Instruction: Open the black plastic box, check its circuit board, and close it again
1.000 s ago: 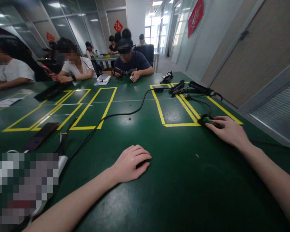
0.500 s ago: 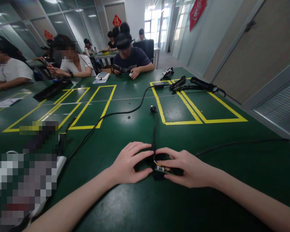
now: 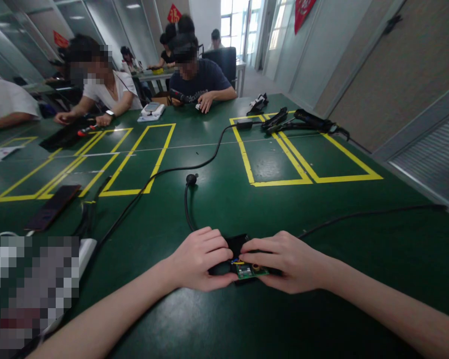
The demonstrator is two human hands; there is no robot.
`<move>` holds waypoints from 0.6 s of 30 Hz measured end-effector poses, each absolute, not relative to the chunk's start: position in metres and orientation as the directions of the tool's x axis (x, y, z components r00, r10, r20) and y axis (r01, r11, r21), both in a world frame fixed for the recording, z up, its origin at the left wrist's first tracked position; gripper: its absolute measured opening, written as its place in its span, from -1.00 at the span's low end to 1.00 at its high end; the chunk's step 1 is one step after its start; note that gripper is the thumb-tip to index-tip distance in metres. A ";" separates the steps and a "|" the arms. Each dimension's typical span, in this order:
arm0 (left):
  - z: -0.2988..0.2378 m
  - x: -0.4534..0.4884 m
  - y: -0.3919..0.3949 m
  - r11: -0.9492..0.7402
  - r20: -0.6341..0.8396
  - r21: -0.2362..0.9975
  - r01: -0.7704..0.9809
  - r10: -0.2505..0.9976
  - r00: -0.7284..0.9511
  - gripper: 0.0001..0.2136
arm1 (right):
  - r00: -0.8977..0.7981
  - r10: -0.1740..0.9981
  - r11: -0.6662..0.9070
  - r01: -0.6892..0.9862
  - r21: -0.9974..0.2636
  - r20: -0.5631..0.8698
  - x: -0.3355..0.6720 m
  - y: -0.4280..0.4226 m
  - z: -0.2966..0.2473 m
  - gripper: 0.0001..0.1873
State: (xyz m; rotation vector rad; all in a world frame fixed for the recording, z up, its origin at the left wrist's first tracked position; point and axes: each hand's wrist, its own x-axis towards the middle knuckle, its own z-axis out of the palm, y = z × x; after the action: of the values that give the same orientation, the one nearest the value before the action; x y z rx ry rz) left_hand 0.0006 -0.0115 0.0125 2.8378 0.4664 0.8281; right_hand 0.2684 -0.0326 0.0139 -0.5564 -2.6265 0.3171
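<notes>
A small green circuit board (image 3: 248,271) with blue and yellow wires and a copper-coloured coil sits between my hands, low over the table. My right hand (image 3: 290,262) is closed on its right side, thumb below and fingers above. Closed at the left side is my left hand (image 3: 204,262), its fingertips pinched where the wires leave the board. A black power cord (image 3: 187,207) runs under that hand's fingers, and its plug (image 3: 191,180) lies farther up the table. Behind the fingertips shows a black plastic case (image 3: 237,243), partly hidden by both hands.
The green table (image 3: 217,324) carries yellow tape rectangles. A black adapter (image 3: 244,124) trails a long cable across it. Black tool-like pieces (image 3: 307,123) lie at the far right, a phone (image 3: 53,208) at left. Several people sit opposite; another cord (image 3: 370,213) stretches right.
The cord's plug has swung left, and the cord now bends under my left hand. My left fingers have closed in at the board, which is tilted more toward me. The black case shows behind.
</notes>
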 end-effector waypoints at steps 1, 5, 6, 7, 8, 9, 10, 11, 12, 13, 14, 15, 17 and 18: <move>0.012 0.001 -0.012 -0.943 0.502 0.221 0.249 0.329 0.800 -0.80 | -0.822 0.428 0.895 0.329 -0.301 0.375 0.269 -0.032 0.013 -0.69; 0.011 0.001 -0.014 -0.940 0.495 0.219 0.261 0.337 0.801 -0.87 | -0.808 0.427 0.898 0.326 -0.294 0.407 0.270 -0.031 0.012 -0.71; 0.010 0.000 -0.014 -0.937 0.489 0.220 0.271 0.346 0.801 -0.87 | -0.802 0.426 0.900 0.331 -0.283 0.418 0.270 -0.030 0.012 -0.71; 0.010 0.000 -0.014 -0.933 0.483 0.221 0.283 0.357 0.800 -0.87 | -0.797 0.426 0.902 0.339 -0.268 0.429 0.270 -0.030 0.012 -0.72; 0.010 0.000 -0.015 -0.928 0.477 0.224 0.298 0.371 0.797 -0.87 | -0.791 0.428 0.902 0.349 -0.252 0.437 0.271 -0.029 0.012 -0.72; 0.010 0.000 -0.015 -0.922 0.469 0.228 0.314 0.386 0.794 -0.86 | -0.782 0.432 0.902 0.361 -0.238 0.449 0.271 -0.029 0.012 -0.73; 0.010 -0.001 -0.015 -0.915 0.464 0.235 0.328 0.402 0.789 -0.85 | -0.770 0.437 0.899 0.374 -0.225 0.464 0.271 -0.028 0.012 -0.73; 0.009 -0.001 -0.015 -0.907 0.460 0.244 0.343 0.419 0.783 -0.85 | -0.758 0.442 0.897 0.386 -0.216 0.480 0.271 -0.027 0.012 -0.73; 0.009 -0.001 -0.015 -0.901 0.459 0.254 0.353 0.433 0.776 -0.84 | -0.744 0.444 0.895 0.395 -0.207 0.500 0.272 -0.025 0.012 -0.73; 0.009 -0.001 -0.015 -0.895 0.460 0.264 0.359 0.444 0.769 -0.84 | -0.729 0.443 0.894 0.402 -0.198 0.523 0.272 -0.024 0.012 -0.73; 0.009 -0.001 -0.014 -0.890 0.459 0.275 0.363 0.454 0.764 -0.84 | -0.715 0.440 0.894 0.405 -0.190 0.543 0.273 -0.023 0.012 -0.73; 0.008 -0.001 -0.014 -0.884 0.457 0.287 0.368 0.464 0.759 -0.84 | -0.706 0.436 0.895 0.408 -0.183 0.558 0.273 -0.021 0.012 -0.74; 0.008 -0.001 -0.014 -0.871 0.447 0.308 0.382 0.487 0.750 -0.84 | -0.696 0.429 0.895 0.412 -0.169 0.576 0.274 -0.019 0.011 -0.75; 0.008 -0.001 -0.014 -0.864 0.439 0.317 0.390 0.499 0.747 -0.84 | -0.693 0.428 0.895 0.416 -0.163 0.580 0.274 -0.018 0.011 -0.75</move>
State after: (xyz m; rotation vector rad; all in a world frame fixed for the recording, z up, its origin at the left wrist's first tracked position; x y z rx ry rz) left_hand -0.0015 -0.0136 0.0079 2.7412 0.7060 0.7751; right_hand 0.2736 -0.0183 0.0111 -0.6028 -2.4208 0.0247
